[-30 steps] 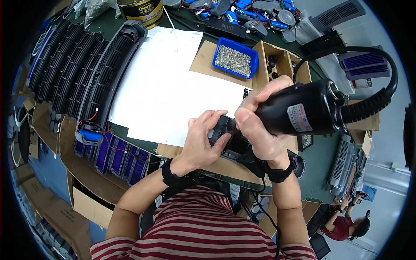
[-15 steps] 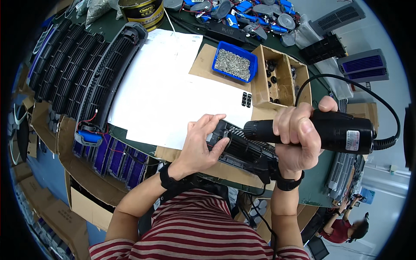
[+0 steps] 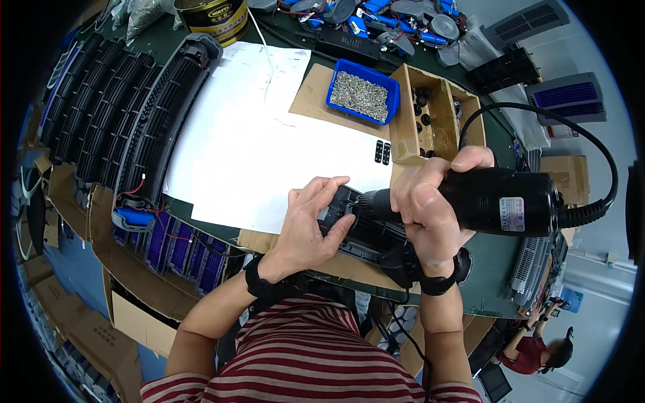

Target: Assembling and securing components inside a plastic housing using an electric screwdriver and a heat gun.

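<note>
A corded black electric screwdriver lies almost level in my right hand, whose fingers wrap round its front part. Its nose points left at the near end of a long black slatted plastic housing. That end is gripped by my left hand, fingers over the far side and thumb on the near side. The screwdriver and my right hand cover much of the housing. Whether the bit touches a screw cannot be made out. Two small black perforated pieces lie on the white paper beyond.
A blue tray of small screws stands beside a wooden box with black parts. Several black slatted units line the left side. A metal tin and blue battery packs fill the back. Another person works at the far right.
My right hand and the screwdriver have moved left, bringing the nose close to my left hand's fingers. The left hand keeps its grip on the housing.
</note>
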Motion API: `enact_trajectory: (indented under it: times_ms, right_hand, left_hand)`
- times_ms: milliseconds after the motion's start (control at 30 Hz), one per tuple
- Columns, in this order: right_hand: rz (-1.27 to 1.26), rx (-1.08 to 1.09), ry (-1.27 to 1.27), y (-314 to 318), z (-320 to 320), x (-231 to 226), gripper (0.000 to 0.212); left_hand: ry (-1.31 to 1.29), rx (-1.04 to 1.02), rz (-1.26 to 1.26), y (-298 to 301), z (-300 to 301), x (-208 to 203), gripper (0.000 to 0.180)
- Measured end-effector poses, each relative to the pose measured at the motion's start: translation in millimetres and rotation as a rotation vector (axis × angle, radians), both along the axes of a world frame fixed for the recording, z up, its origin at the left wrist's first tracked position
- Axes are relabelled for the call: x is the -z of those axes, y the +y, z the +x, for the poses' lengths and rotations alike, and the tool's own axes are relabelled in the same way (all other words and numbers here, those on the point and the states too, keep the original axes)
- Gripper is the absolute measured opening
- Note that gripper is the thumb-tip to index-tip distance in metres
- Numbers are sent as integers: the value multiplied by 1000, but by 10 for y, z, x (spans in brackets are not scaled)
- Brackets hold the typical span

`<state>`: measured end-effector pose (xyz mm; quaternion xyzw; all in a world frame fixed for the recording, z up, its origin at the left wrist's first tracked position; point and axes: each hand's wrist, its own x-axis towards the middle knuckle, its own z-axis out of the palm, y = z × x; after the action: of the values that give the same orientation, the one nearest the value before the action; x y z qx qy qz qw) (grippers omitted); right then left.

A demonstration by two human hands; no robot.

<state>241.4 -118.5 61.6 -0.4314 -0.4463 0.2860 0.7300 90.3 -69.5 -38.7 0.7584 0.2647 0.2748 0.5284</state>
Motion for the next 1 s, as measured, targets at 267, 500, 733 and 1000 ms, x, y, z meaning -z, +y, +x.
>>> enact_trajectory:
  times_ms: [267,500,733,1000]
  right_hand:
    - [-167,-159,-282,18,-56,-49,41]
    - [-196,-174,-371,-4,-74,-97,40]
    - [-51,-13,-45,-133,-95,-228,45]
    - [-114,-84,102,-333,-185,-204,46]
  left_hand:
    - [-50,-48,58,19,35,66,57]
    - [-68,-45,35,2,43,39,58]
    - [-21,63,109,32,-65,105,80]
    - [-3,203,151,44,-92,26,122]
